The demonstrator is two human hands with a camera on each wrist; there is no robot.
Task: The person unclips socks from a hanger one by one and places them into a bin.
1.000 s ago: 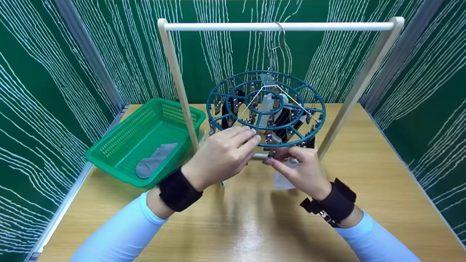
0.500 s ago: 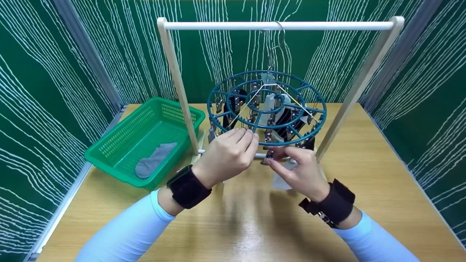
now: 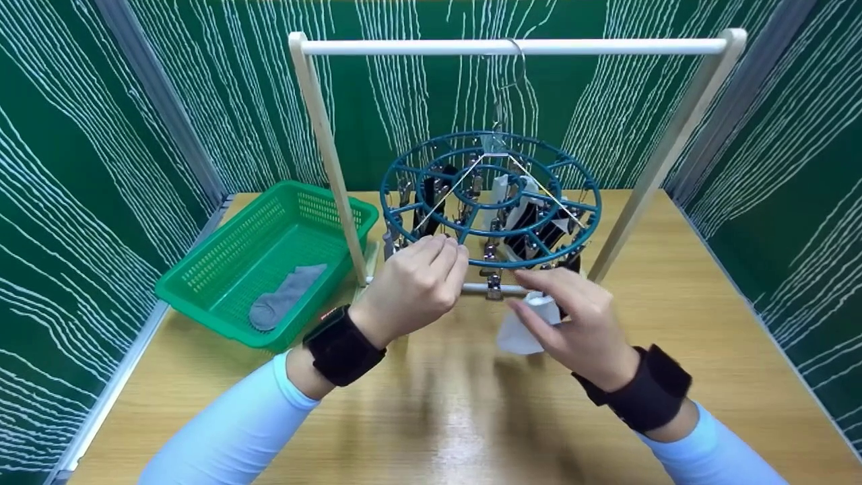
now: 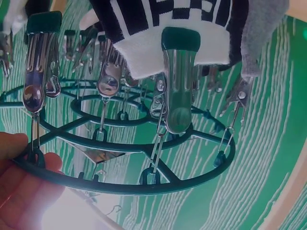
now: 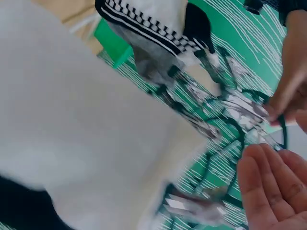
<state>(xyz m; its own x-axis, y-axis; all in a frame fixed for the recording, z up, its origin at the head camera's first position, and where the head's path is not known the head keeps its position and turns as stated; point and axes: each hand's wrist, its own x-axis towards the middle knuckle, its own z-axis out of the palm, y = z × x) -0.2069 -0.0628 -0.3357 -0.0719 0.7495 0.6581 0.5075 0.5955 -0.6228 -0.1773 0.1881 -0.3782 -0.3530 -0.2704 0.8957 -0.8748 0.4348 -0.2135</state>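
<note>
White sock (image 3: 522, 330) in right hand (image 3: 579, 320) | left wrist: clips (image 4: 178, 81) grip striped sock (image 4: 168, 28)

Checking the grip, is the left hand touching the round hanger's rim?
Touching: in the left wrist view, fingers of the left hand wrap the teal hanger rim.

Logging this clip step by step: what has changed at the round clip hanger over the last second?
The right hand has come down and away from the clip it was pinching, bringing the white sock with it, now free of the clip. The left hand still grips the teal hanger's rim, which sits slightly higher. The green basket with the grey sock is unchanged.
</note>
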